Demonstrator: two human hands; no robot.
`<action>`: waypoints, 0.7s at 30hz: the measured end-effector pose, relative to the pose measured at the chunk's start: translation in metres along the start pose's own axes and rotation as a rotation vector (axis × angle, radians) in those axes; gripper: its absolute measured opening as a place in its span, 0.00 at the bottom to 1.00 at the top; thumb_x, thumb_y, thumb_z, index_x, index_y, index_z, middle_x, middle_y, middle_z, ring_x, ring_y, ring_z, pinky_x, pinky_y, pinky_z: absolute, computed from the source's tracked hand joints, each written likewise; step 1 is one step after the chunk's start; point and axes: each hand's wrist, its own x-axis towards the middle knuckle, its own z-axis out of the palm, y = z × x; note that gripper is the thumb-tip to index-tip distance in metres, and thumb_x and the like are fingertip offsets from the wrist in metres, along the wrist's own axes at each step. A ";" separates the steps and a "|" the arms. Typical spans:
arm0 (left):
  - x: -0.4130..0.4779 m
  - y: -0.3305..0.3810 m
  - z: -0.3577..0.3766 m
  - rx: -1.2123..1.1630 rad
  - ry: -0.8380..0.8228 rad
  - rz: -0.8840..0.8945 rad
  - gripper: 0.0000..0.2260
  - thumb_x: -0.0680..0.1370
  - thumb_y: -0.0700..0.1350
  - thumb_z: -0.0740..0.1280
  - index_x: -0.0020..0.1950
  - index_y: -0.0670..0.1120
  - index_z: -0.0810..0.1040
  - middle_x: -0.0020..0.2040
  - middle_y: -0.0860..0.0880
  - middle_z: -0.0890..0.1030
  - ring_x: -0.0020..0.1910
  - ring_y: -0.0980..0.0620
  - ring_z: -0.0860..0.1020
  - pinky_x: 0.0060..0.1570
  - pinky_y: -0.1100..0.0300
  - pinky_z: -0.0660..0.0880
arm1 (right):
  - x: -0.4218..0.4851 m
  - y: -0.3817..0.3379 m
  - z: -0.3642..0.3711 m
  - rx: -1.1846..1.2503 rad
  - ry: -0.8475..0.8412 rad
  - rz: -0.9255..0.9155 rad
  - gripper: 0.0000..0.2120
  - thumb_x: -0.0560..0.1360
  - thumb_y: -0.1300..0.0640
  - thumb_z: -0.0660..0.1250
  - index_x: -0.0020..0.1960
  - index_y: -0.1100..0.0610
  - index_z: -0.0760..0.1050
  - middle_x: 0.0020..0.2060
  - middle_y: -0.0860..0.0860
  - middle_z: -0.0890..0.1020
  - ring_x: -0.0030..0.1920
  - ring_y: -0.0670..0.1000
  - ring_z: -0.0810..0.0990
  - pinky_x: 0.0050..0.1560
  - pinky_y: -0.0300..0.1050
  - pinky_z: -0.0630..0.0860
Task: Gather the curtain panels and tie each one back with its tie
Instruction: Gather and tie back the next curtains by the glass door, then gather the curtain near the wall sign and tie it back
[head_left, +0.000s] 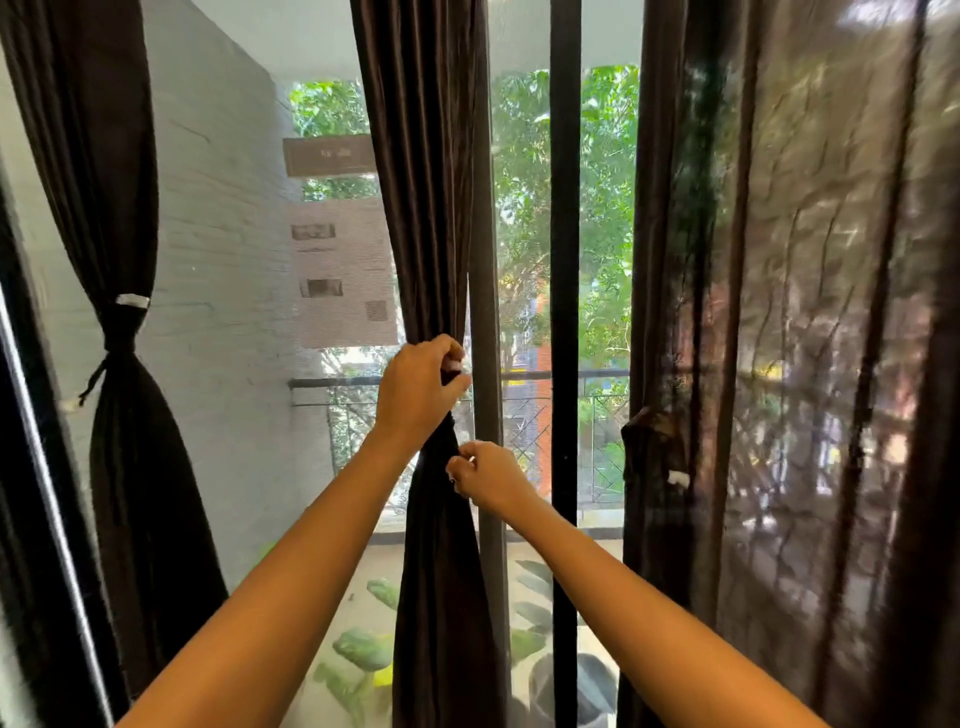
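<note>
A dark brown middle curtain panel (421, 182) hangs in front of the glass door, bunched into a narrow column at waist height. My left hand (418, 387) grips the gathered fabric from the left, fingers curled round it. Just below, my right hand (485, 475) pinches something small against the bunch; it looks like the tie, mostly hidden by the fingers. A left curtain panel (117, 156) is cinched by a dark tie (117, 343) with a loose end hanging. A sheer right curtain panel (789, 338) hangs spread out, with a dark tie (649, 447) dangling on its left edge.
A black vertical door frame (565, 260) stands right of the middle panel. Behind the glass are a balcony railing (524, 375), a white brick wall (218, 218) and trees. A leaf-patterned surface (363, 649) lies low at the bottom.
</note>
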 end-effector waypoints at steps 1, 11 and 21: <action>0.000 0.003 0.003 -0.007 0.012 -0.012 0.09 0.73 0.46 0.72 0.51 0.47 0.77 0.42 0.51 0.80 0.44 0.49 0.75 0.45 0.54 0.75 | -0.001 0.003 -0.003 0.036 0.009 -0.013 0.09 0.75 0.51 0.63 0.40 0.55 0.75 0.37 0.56 0.82 0.37 0.55 0.82 0.42 0.51 0.80; -0.001 0.048 0.042 -0.006 0.037 -0.138 0.14 0.74 0.49 0.68 0.57 0.47 0.76 0.54 0.47 0.78 0.58 0.44 0.72 0.57 0.50 0.69 | -0.013 0.056 -0.071 0.009 0.138 -0.009 0.11 0.74 0.60 0.67 0.55 0.60 0.75 0.40 0.55 0.80 0.41 0.53 0.79 0.46 0.46 0.75; -0.001 0.103 0.064 -0.067 -0.034 -0.098 0.14 0.75 0.48 0.68 0.59 0.47 0.74 0.55 0.46 0.73 0.58 0.45 0.70 0.56 0.54 0.65 | -0.021 0.097 -0.183 -0.082 0.365 0.037 0.13 0.75 0.59 0.67 0.58 0.61 0.76 0.50 0.57 0.81 0.51 0.56 0.79 0.54 0.50 0.76</action>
